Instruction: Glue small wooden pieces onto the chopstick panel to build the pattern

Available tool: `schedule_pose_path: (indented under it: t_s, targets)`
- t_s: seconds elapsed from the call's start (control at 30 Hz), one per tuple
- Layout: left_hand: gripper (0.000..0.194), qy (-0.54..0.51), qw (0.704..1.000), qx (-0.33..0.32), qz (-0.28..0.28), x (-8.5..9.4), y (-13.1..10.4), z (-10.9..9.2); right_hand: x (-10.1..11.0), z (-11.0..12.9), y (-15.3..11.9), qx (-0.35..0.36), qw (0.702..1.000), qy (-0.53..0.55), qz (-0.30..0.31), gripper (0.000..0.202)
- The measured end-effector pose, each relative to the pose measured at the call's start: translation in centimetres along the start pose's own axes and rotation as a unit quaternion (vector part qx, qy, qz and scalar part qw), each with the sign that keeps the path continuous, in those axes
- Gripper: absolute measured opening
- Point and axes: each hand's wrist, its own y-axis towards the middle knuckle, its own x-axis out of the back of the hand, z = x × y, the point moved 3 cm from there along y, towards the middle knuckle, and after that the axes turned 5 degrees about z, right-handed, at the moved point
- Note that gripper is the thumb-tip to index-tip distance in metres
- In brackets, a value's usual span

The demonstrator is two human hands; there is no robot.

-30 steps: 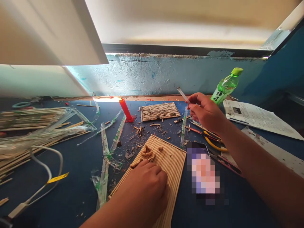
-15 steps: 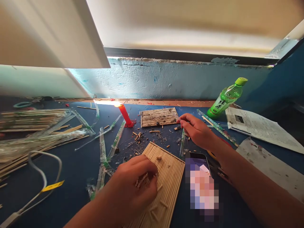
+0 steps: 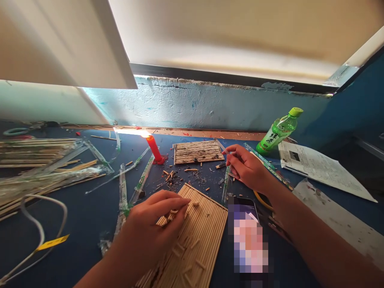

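Observation:
My left hand point(image 3: 156, 222) is over a panel of pale sticks laid side by side point(image 3: 207, 224), thumb and fingertips brought close together. Whatever is in its pinch, if anything, I cannot make out. Short cut stick pieces point(image 3: 177, 248) lie loose on the panel, some partly hidden under the fingers. My right hand point(image 3: 247, 166) pinches a thin, pale translucent strip point(image 3: 221, 146), whose tip reaches the right edge of a smaller, dark-stained stick panel point(image 3: 198, 152) farther back.
A lit red candle point(image 3: 154, 150) stands in wax on the blue tabletop. Bundled sticks point(image 3: 39, 154) and a white cable point(image 3: 64, 212) lie left. A phone point(image 3: 249, 236), papers point(image 3: 324, 170) and a green tea bottle point(image 3: 277, 130) are at right. Burnt scraps point(image 3: 171, 180) litter the middle.
My left hand's fingers have straightened and come together at the tips, uncovering stick pieces on the panel. My right hand stays by the small panel with the strip. The view has shifted slightly.

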Motion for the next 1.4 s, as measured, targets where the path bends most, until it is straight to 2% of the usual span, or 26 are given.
schedule_pose_path:
  t_s: [0.13,0.33,0.43,0.57,0.73,0.9,1.27,1.4]
  targets:
    - [0.016,0.017,1.0,0.011,0.003,0.1,0.1,0.0,0.5,0.6,-0.1,0.024,0.996,-0.082,-0.012,0.025]
    - [0.011,0.061,0.997,0.037,-0.008,0.4,0.0,0.2,0.4,2.1,0.4,0.056,0.989,-0.133,-0.043,0.019]
    - [0.01,0.063,0.997,0.05,-0.013,0.3,-0.1,0.2,-1.0,4.1,1.6,0.096,0.981,-0.167,-0.036,0.019]
    - [0.013,0.031,0.997,0.075,-0.004,0.2,-0.2,0.3,-3.9,6.9,4.0,0.168,0.973,-0.16,-0.007,0.023]
    - [0.017,-0.049,0.991,0.122,-0.029,0.4,-0.1,0.5,-7.3,8.8,7.0,0.231,0.954,-0.191,0.006,0.027]
    - [0.02,-0.17,0.975,0.141,-0.036,0.6,0.1,0.6,-8.8,9.0,8.7,0.235,0.946,-0.224,0.004,0.027]
    - [0.018,-0.293,0.944,0.15,-0.033,0.4,0.1,0.6,-9.2,8.5,9.2,0.23,0.95,-0.21,0.008,0.028]
    - [0.018,-0.366,0.915,0.168,-0.028,0.3,0.3,0.7,-9.3,8.5,9.2,0.237,0.948,-0.211,0.002,0.028]
